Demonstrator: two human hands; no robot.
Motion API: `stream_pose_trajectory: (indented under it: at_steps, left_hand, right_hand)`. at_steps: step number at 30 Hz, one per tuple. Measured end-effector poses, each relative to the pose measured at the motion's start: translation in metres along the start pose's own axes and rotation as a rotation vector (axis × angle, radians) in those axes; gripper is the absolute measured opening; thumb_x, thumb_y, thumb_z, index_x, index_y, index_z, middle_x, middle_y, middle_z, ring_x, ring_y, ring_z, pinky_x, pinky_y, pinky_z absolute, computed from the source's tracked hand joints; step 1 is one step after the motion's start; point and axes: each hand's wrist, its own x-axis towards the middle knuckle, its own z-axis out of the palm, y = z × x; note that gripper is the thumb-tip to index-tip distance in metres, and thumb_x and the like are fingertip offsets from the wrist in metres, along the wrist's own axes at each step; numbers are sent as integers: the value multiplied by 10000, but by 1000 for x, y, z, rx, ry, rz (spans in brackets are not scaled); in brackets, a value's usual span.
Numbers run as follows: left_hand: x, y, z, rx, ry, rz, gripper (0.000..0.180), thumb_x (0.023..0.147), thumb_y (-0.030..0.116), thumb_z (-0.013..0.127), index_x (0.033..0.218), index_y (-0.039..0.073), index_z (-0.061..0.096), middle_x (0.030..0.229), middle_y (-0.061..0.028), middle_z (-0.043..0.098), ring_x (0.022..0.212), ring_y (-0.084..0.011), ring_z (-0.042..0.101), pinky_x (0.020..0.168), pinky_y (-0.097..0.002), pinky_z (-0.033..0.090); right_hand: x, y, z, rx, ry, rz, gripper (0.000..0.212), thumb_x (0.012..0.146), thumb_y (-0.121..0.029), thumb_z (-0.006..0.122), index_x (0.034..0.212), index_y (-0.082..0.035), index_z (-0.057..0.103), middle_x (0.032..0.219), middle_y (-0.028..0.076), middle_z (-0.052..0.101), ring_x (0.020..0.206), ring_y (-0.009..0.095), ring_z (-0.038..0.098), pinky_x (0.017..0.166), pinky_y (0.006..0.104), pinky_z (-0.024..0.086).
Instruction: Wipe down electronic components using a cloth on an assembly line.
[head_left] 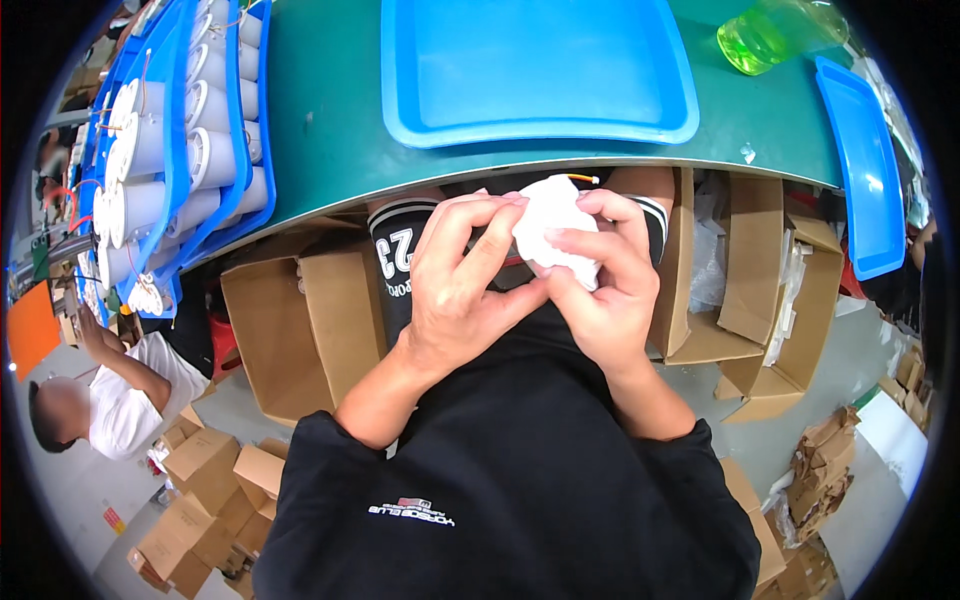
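A crumpled white cloth or tissue is held between my two hands, over my lap and just off the table's near edge. My left hand pinches its left side with the fingertips, the thumb reaching in underneath. From the other side my right hand wraps fingers and thumb around it. Behind the cloth, a short bundle of red, yellow and dark wires with a small white connector pokes out at the upper right. Whatever those wires belong to is hidden by the cloth and my fingers.
A blue tray lies on the green table. Stacked blue trays of white cylindrical parts stand left. A bottle of green liquid and another blue tray sit right. Cardboard boxes flank my legs; a person works at left.
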Motion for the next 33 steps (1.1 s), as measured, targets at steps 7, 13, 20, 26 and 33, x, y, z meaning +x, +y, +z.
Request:
stream_pose_trajectory:
  at_steps: [7, 13, 20, 26, 33]
  left_hand:
    - [-2, -3, -6, 40, 28, -27, 602, 503, 79, 837, 1052, -36, 620, 965, -133, 621, 848, -312, 617, 733, -393, 517]
    - [6, 0, -9, 28, 95, 2, 569, 505, 66, 842, 1027, -13, 630, 935, -105, 624, 842, -283, 625, 693, -361, 513]
    - [2, -2, -13, -10, 89, 12, 561, 523, 65, 847, 1037, -7, 633, 947, -102, 628, 833, -277, 627, 686, -358, 514]
    - [-7, -2, -28, -216, -21, -130, 698, 512, 173, 907, 1105, -54, 619, 1074, -136, 601, 991, -258, 618, 852, -358, 506]
    - [-19, -15, -19, -544, 110, -247, 776, 571, 190, 902, 1238, -25, 571, 1126, -154, 594, 1013, -247, 602, 858, -357, 499]
  right_hand:
    - [13, -18, 4, -554, -90, -452, 344, 601, -121, 795, 939, -133, 731, 1113, 56, 577, 1002, 303, 434, 844, 382, 394]
    - [26, -18, 0, -696, 18, -535, 377, 598, -144, 800, 970, -152, 742, 962, 22, 545, 909, 261, 417, 771, 386, 354]
    - [33, -15, -1, -477, -30, -467, 323, 612, -68, 768, 933, -95, 738, 855, 9, 587, 755, 213, 510, 703, 353, 375]
    - [19, -8, -2, 321, -6, 235, 97, 889, -60, 654, 957, 8, 668, 893, 60, 654, 787, 99, 590, 708, 212, 461]
    - [8, -15, 10, 843, 1, 623, 128, 963, -105, 560, 1011, -5, 625, 937, 41, 660, 841, 88, 612, 742, 241, 492]
